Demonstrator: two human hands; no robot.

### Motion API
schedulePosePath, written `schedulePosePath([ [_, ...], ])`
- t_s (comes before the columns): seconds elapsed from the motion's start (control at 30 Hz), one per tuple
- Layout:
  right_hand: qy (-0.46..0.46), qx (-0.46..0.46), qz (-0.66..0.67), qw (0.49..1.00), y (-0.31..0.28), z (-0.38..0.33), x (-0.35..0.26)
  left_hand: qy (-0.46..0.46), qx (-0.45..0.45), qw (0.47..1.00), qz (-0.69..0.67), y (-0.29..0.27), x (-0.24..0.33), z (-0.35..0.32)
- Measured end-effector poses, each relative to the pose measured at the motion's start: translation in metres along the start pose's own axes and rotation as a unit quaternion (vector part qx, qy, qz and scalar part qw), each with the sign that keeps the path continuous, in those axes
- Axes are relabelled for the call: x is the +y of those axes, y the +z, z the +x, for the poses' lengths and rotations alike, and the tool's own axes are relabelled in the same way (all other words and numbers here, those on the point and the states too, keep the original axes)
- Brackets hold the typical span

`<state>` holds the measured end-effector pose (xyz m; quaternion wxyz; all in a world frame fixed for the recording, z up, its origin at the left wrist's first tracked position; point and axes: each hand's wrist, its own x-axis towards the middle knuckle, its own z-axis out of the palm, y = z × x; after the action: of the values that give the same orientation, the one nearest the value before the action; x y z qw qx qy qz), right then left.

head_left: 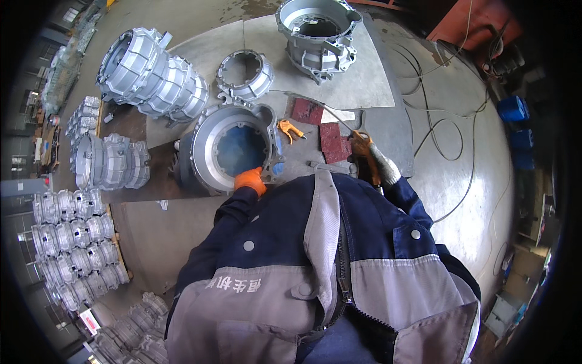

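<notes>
In an orange glove, my left hand is closed over the near right rim of a round grey metal housing. Bluish light shows inside the housing's wide bore. My right hand, gloved in orange and white, is wrapped around a tool with a long thin rod. The rod points up and left; the tool's handle is mostly hidden by the glove. Between my hands lies an orange air blow gun on the grey table. Dark red abrasive pads rest just left of my right hand.
A smaller ring-shaped casting and a large ribbed casting stand beyond the housing. Another tall housing is at the far side. Stacked castings fill the left. Hoses coil on the floor at right, near blue drums.
</notes>
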<state>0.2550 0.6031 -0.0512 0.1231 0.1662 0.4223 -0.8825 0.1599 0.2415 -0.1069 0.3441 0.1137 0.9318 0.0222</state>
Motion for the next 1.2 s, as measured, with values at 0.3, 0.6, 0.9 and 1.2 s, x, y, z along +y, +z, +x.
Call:
schedulePosePath([
  [0.3,0.127,-0.175,-0.190,0.958,0.076,0.079,0.003,-0.011,0.038,0.999,0.026,0.026,-0.051,-0.013],
  [0.6,0.099,-0.023,-0.270,0.958,0.079,0.038,-0.021,-0.049,0.018,0.997,0.054,0.031,-0.057,-0.010],
  [0.9,0.117,0.073,-0.210,0.968,-0.005,-0.035,0.009,-0.074,-0.016,0.994,0.077,0.030,-0.054,0.001],
  [1.2,0.074,-0.015,0.016,0.997,-0.050,-0.039,0.041,-0.059,-0.006,0.995,0.086,0.032,-0.046,0.009],
])
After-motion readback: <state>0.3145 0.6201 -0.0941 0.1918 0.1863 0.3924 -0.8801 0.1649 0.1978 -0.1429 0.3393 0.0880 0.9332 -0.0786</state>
